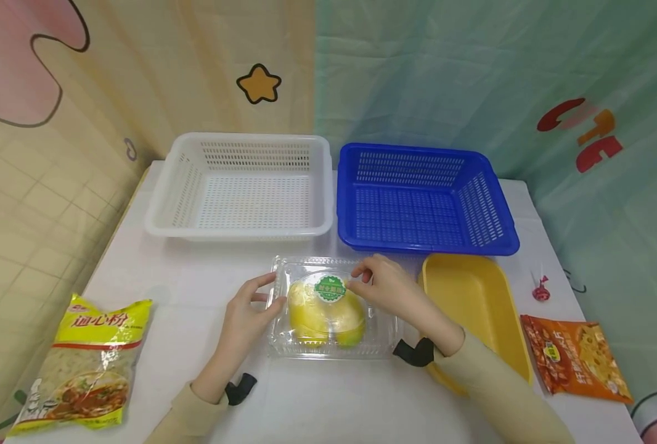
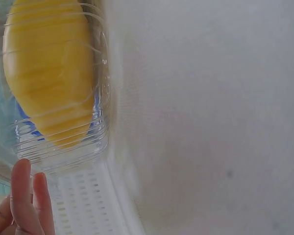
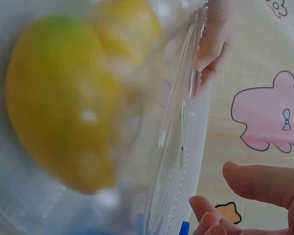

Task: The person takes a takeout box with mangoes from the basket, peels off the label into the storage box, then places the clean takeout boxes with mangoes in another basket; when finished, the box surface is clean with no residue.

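Printed curtains (image 1: 461, 74) behind, white tabletop (image 1: 328, 401) below, two baskets at far edge: one white basket (image 1: 256, 203), one blue basket (image 1: 406, 213). Mid-tabletop now, one clear container (image 1: 381, 336), two yellow fruits (image 1: 309, 317) inside, one green label (image 1: 330, 288) on lid. Two hands at it: left hand (image 1: 249, 311) touching container's left edge, fingers fairly straight; right hand (image 1: 386, 283) over lid beside label, thumb and fingers apart. Towards right edge, one yellow tray (image 1: 473, 302), one lollipop (image 1: 541, 290), one orange packet (image 1: 578, 357); near-left corner, one bag (image 1: 87, 367).
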### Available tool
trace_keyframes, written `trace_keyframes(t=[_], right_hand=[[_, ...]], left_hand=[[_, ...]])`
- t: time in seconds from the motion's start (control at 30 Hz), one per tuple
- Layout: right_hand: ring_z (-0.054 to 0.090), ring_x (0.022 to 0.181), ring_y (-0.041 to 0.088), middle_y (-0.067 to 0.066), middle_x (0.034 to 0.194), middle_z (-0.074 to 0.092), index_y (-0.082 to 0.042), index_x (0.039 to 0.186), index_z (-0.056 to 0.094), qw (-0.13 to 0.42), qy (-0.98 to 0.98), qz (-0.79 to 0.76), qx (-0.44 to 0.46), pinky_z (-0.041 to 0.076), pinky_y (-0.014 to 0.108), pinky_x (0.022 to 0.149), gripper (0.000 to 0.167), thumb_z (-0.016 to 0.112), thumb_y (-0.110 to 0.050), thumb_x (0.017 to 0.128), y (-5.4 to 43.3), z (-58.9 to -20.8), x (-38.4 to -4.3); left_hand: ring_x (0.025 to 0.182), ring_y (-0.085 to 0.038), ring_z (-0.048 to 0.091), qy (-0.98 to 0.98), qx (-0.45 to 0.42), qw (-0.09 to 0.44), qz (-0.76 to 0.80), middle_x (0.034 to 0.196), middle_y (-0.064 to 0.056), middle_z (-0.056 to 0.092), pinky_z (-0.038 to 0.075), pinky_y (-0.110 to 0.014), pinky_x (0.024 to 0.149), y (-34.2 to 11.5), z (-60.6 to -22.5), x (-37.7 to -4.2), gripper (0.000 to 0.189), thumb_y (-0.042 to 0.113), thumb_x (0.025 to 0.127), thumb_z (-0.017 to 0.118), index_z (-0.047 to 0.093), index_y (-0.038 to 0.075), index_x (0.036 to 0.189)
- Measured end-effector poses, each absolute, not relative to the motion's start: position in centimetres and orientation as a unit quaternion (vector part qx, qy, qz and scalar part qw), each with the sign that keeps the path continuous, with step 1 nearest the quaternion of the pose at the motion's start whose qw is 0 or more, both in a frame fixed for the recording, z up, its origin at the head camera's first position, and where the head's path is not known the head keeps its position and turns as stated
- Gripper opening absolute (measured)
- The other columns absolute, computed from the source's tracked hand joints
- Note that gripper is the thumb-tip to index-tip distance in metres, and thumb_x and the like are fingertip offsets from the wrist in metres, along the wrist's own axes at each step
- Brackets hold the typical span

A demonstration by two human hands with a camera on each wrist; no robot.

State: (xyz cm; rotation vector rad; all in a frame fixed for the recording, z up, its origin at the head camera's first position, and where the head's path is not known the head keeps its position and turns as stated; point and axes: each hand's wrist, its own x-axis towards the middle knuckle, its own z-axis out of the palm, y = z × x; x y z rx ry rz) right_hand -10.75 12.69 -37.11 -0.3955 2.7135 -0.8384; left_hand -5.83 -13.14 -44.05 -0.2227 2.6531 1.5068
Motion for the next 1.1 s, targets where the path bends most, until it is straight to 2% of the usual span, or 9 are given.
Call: trace_keyframes(t=[0.2, 0.43, 0.73, 1.1], right_hand=[[0.052, 0.075, 0.016, 0.003, 0.081, 0.059, -0.007, 0.094, 0.071, 0.172, 0.94, -0.263, -0.136, 0.043, 0.027, 0.067, 0.022, 0.071, -0.028, 0.088, 11.8, -37.4, -11.9], [0.052, 0.069, 0.015, 0.002, 0.077, 0.06, -0.008, 0.088, 0.068, 0.184, 0.941, -0.259, -0.113, 0.043, 0.025, 0.06, 0.024, 0.075, -0.031, 0.085, 10.8, -38.4, -12.2], [0.05, 0.068, 0.017, 0.003, 0.077, 0.056, -0.009, 0.087, 0.067, 0.151, 0.952, -0.245, -0.101, 0.041, 0.027, 0.062, 0.021, 0.079, -0.026, 0.083, 10.1, -38.6, -11.4], [0.049, 0.066, 0.015, 0.001, 0.075, 0.056, -0.01, 0.083, 0.067, 0.098, 0.957, -0.25, -0.106, 0.041, 0.026, 0.06, 0.013, 0.077, -0.019, 0.084, 10.0, -39.1, -10.8]], left_hand=[[0.11, -0.029, 0.061, 0.866, -0.075, 0.046, 0.493, 0.14, -0.005, 0.057, 0.053, -0.027, 0.07, -13.1, -44.1, -5.9, 0.052, 0.021, 0.087, 0.072, 0.056, 0.016, 0.137], [0.11, -0.03, 0.061, 0.867, -0.069, 0.044, 0.492, 0.141, -0.006, 0.056, 0.052, -0.027, 0.07, -13.1, -43.8, -5.8, 0.052, 0.021, 0.089, 0.071, 0.055, 0.016, 0.138], [0.11, -0.03, 0.061, 0.87, -0.067, 0.043, 0.486, 0.141, -0.008, 0.055, 0.052, -0.027, 0.069, -13.1, -43.9, -5.8, 0.052, 0.021, 0.089, 0.071, 0.055, 0.015, 0.138], [0.109, -0.031, 0.061, 0.874, -0.067, 0.04, 0.48, 0.14, -0.009, 0.056, 0.053, -0.028, 0.07, -13.0, -44.0, -5.8, 0.052, 0.02, 0.089, 0.071, 0.055, 0.014, 0.138]])
